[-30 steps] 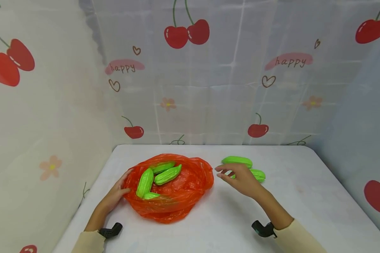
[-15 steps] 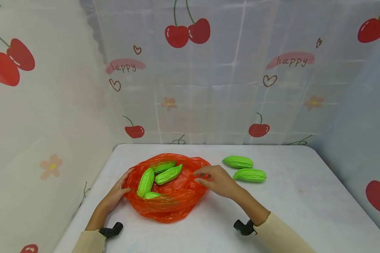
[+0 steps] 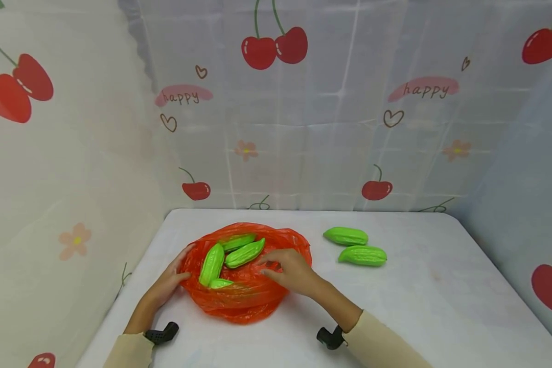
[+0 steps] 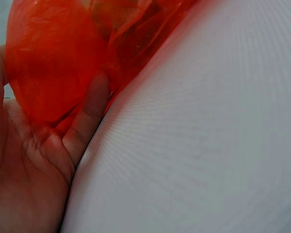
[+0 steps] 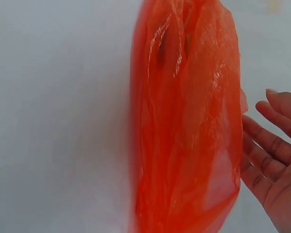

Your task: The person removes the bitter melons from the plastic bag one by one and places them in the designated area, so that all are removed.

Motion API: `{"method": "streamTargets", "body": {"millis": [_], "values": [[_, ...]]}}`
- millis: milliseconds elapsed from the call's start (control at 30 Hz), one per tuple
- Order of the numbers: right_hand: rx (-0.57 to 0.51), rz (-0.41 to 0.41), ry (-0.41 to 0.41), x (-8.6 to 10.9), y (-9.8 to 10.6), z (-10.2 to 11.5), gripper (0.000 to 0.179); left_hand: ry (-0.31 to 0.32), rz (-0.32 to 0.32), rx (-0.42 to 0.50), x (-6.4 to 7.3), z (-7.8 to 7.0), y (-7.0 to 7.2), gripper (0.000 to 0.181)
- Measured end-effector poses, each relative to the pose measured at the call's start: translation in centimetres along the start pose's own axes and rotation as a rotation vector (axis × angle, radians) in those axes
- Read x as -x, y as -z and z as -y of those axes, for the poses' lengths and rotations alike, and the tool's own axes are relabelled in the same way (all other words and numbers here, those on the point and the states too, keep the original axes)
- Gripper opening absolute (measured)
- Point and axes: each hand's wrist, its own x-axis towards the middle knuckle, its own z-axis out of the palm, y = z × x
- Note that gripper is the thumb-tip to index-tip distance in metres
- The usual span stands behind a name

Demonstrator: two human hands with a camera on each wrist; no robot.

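In the head view a crumpled red plastic bag (image 3: pixel 239 306) sits with its mouth spread upward on the table. Inside it lie several bright green, ridged bitter melons (image 3: pixel 245 254), one of them mostly covered by the bag's front wall. My left hand (image 3: pixel 166 283) rests against the bag's left side; in the left wrist view its fingers (image 4: pixel 93 99) lie along the thin red plastic. Over the right part of the bag's mouth hovers my right hand (image 3: pixel 294 272), its fingers loosely bent and nothing between them. The right wrist view has this hand beside the red plastic, fingers apart.
Two more bitter melons, a back one (image 3: pixel 346 235) and a front one (image 3: pixel 362 255), lie on the white table (image 3: pixel 432 306) right of the bag. A cherry-printed curtain (image 3: pixel 303 128) hangs behind the table, with similar cloth at both sides.
My right hand has moved left from beside the two loose bitter melons to above the bag's mouth, uncovering them. The left hand, the bag and the melons inside look the same.
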Motion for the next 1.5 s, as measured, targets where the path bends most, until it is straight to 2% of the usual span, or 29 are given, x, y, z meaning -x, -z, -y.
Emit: {"method": "streamTargets", "body": {"millis": [300,600,867,1067,1167,1500], "values": [[-0.106,0.049,-0.029,-1.7,-2.1,0.5,0.024,-0.009,-0.003,-0.029,0.1,-0.2,0.1,0.086],[-0.104,0.06,-0.045,-3.1,-4.2,0.6,0.023,-0.024,0.003,0.001,0.1,-0.2,0.1,0.085],[-0.075,0.061,-0.038,-4.3,-5.3,1.1,0.02,-0.026,-0.002,-0.016,-0.1,-0.5,0.2,0.086],[-0.039,0.131,-0.076,-4.0,-5.9,1.0,0.029,-0.035,0.016,0.01,-0.1,-0.5,0.0,0.086],[0.006,0.141,-0.102,-3.6,-6.1,1.1,0.034,-0.044,0.018,0.011,-0.1,-0.4,0.0,0.085],[0.009,0.067,-0.158,-3.2,-6.8,0.8,0.021,-0.055,0.024,0.022,0.0,0.0,0.0,0.084]]}}
